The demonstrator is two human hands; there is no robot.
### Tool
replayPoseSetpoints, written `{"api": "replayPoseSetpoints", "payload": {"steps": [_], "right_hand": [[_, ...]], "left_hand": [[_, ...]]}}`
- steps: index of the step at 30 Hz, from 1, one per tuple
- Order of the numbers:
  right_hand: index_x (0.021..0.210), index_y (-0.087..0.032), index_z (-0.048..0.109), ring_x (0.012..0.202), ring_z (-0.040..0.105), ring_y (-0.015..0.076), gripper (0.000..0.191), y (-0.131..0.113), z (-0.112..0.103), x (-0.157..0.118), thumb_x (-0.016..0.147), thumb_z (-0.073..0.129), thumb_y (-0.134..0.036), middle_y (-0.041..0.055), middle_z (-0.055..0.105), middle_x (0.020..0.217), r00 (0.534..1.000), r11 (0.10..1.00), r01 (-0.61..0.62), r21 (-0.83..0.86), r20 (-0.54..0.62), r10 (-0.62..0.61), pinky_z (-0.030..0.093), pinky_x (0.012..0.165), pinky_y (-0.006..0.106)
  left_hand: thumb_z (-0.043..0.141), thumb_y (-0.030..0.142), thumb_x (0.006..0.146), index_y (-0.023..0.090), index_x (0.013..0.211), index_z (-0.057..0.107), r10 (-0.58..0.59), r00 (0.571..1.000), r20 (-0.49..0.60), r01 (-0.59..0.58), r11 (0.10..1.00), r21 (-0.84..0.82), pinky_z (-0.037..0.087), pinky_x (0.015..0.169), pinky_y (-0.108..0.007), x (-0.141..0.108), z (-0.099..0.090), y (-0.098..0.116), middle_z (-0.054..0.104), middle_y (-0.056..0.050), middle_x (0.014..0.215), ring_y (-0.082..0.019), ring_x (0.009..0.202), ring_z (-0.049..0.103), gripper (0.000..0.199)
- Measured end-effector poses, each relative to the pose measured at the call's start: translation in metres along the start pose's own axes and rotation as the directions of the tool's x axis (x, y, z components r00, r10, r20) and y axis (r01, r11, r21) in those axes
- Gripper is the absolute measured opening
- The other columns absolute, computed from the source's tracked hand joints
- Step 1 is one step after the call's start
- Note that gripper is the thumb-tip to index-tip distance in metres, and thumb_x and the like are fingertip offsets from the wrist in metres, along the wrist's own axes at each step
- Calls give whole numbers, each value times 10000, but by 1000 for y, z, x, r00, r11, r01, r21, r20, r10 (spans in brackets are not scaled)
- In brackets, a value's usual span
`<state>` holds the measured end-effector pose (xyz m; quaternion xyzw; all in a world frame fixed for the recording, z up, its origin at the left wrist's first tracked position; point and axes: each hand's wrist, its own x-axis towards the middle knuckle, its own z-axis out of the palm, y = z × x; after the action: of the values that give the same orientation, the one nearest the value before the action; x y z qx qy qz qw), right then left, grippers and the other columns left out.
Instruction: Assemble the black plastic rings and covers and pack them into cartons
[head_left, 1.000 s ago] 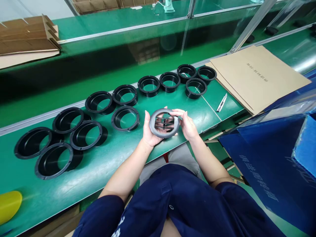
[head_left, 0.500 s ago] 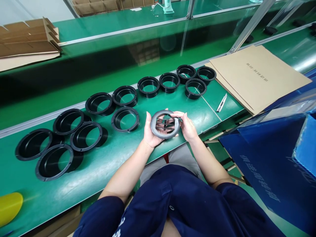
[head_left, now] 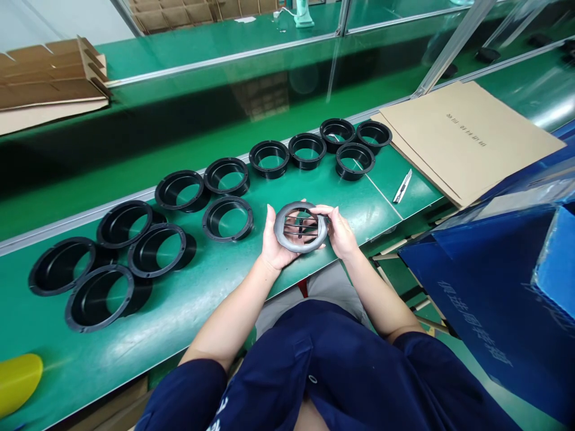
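Between my two hands is a round grey air vent [head_left: 282, 230] with thin dark bars across its opening, held above the front edge of the green bench. My left hand [head_left: 274, 245] grips it from the left and below, thumb raised beside the rim. Around its right side curl the fingers of my right hand [head_left: 340, 232], the index finger lying along the upper rim. Nearest to the left is a black flanged ring [head_left: 228, 236] standing on the bench. Parts of the fingers behind the vent show through its opening.
Several more black rings, among them one at the left [head_left: 96, 299], stand along the green bench [head_left: 188, 311]. To the right lie a utility knife [head_left: 402, 186] and cardboard sheets [head_left: 467, 137]. A blue box [head_left: 485, 305] stands at my right, a yellow object [head_left: 20, 383] at lower left.
The view has shifted very slightly. Both hands keep their hold on the vent, and nothing else has visibly moved.
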<state>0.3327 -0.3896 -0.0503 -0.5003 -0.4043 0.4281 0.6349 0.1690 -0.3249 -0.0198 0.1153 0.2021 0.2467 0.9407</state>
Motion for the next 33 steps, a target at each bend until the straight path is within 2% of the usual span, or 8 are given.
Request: {"api": "replayPoseSetpoints", "payload": {"steps": [6, 19, 23, 25, 27, 29, 31, 33], "right_hand": [[1094, -278, 757, 1205, 637, 245, 619, 3, 0, -1, 986, 378, -756, 43, 657, 1319, 999, 999, -32, 15, 5, 32, 529, 1083, 429], [1102, -259, 744, 1244, 624, 238, 642, 9, -1, 0, 994, 350, -754, 47, 668, 1314, 999, 999, -33, -6, 4, 33, 507, 1111, 409], [1276, -274, 699, 1263, 613, 240, 751, 4, 0, -3, 1004, 203, -767, 57, 636, 1376, 997, 995, -64, -77, 30, 67, 513, 1111, 431], [1380, -303, 655, 1369, 530, 251, 808, 0, -2, -6, 991, 133, -782, 53, 555, 1484, 998, 979, -19, -205, 58, 32, 472, 1161, 455], [1360, -342, 685, 1495, 369, 285, 799, -4, -6, -9, 960, 190, -825, 28, 454, 1579, 984, 899, 128, -419, 165, -63, 352, 1250, 504], [1290, -363, 735, 1556, 226, 321, 704, -8, -9, -9, 949, 320, -819, 9, 389, 1629, 932, 751, 311, -583, 343, -119, 226, 1294, 559], [1338, -352, 704, 1578, 151, 344, 624, -12, -10, -6, 951, 445, -767, 23, 308, 1679, 878, 633, 421, -649, 467, -105, 191, 1289, 603], [1501, -281, 562, 1592, 98, 364, 759, -15, -6, -3, 900, 581, -746, 94, 180, 1723, 862, 573, 445, -688, 503, -64, 201, 1282, 610]], "left_hand": [[317, 838, 924, 279, 1472, 560, -14, 1000, -8, 14, 1000, -16, 580, 854, -682, 0, -1, -1, 660, -186, 1306, -430, 1164, 666, 820], [357, 837, 917, 273, 1475, 556, -15, 999, -44, 15, 1000, 2, 576, 873, -673, 1, 0, -1, 671, -187, 1285, -418, 1144, 674, 819], [332, 830, 928, 260, 1462, 564, -14, 997, -70, 16, 1000, 16, 582, 861, -667, 0, 4, -1, 675, -188, 1290, -416, 1142, 678, 815], [319, 809, 947, 241, 1447, 572, -1, 995, -97, 2, 1000, 15, 585, 871, -654, 0, 5, 0, 681, -187, 1289, -405, 1145, 680, 798], [325, 761, 979, 211, 1403, 601, 43, 988, -151, -44, 999, 1, 597, 901, -596, 2, 4, 0, 699, -171, 1270, -366, 1141, 689, 748], [348, 712, 1002, 189, 1329, 645, 72, 974, -217, -77, 997, -15, 610, 920, -522, 4, 2, 1, 725, -147, 1224, -327, 1125, 699, 684], [370, 693, 1006, 174, 1265, 676, 64, 966, -249, -69, 998, -13, 611, 933, -494, 7, 1, -1, 741, -140, 1179, -318, 1119, 703, 655], [395, 670, 1010, 158, 1235, 691, 71, 967, -245, -69, 998, 14, 599, 968, -494, 9, 1, -4, 747, -146, 1160, -322, 1130, 699, 632]]}}
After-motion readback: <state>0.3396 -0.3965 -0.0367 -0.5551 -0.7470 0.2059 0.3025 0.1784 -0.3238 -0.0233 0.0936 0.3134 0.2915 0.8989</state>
